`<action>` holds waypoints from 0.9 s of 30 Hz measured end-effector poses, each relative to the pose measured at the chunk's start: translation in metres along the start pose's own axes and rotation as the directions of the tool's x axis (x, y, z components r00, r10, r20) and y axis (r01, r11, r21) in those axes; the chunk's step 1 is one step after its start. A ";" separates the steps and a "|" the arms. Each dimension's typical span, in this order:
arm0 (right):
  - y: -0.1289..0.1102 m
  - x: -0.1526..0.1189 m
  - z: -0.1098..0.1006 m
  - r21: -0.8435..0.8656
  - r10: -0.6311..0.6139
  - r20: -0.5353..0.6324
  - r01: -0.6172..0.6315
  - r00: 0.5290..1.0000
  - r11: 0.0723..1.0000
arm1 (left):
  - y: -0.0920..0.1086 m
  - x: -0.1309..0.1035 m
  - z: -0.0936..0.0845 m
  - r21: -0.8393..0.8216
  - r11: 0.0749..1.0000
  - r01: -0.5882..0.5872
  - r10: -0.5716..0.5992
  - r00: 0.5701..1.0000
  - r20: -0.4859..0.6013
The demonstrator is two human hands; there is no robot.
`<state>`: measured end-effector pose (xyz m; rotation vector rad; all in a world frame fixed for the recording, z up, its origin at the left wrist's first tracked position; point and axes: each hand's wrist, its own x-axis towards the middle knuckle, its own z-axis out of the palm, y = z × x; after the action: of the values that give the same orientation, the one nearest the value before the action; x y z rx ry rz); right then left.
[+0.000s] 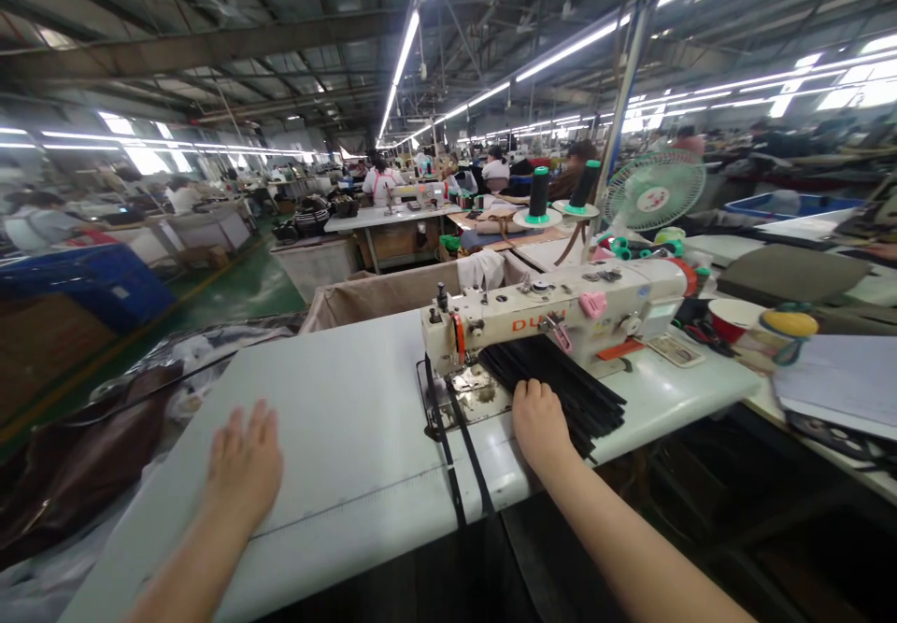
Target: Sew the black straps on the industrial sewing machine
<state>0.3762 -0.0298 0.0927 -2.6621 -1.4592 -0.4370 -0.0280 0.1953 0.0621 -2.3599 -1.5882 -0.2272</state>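
There is one left hand (247,464) and one right hand (541,422). One white table (336,399) bears one sewing machine (505,310), which carries two pink pieces (592,304). Two black strips (471,443) hang over the table's front edge; one bundle (561,375) contains many more, overlapping too closely to count. Two thread cones (538,193) stand on two discs (519,219). One pole (620,105), one caged fan (655,193) and one red bowl (733,324) are near. Blue bins (98,282) number at least two. At least five people (382,184) are visible; those farther off are too small to count, and the ceiling lights (406,44) merge past counting.
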 end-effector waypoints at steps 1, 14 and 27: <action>-0.001 0.000 0.000 0.002 -0.002 -0.002 0.002 1.000 1.000 | 0.019 0.003 -0.005 -0.028 0.994 -0.101 0.100 0.994 -0.032; 0.011 0.017 -0.023 0.215 0.051 0.104 -0.073 0.993 0.974 | 0.244 0.036 -0.020 -0.755 0.628 -0.188 0.197 0.977 -0.079; 0.024 -0.042 -0.016 0.812 -0.065 0.570 -0.550 0.819 0.195 | 0.234 0.005 -0.004 -0.724 0.518 -0.455 0.427 0.871 -0.242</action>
<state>0.3715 -0.0807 0.0974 -1.7845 -0.7385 1.0106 0.1907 0.1162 0.0322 -3.2714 -0.8503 -0.9967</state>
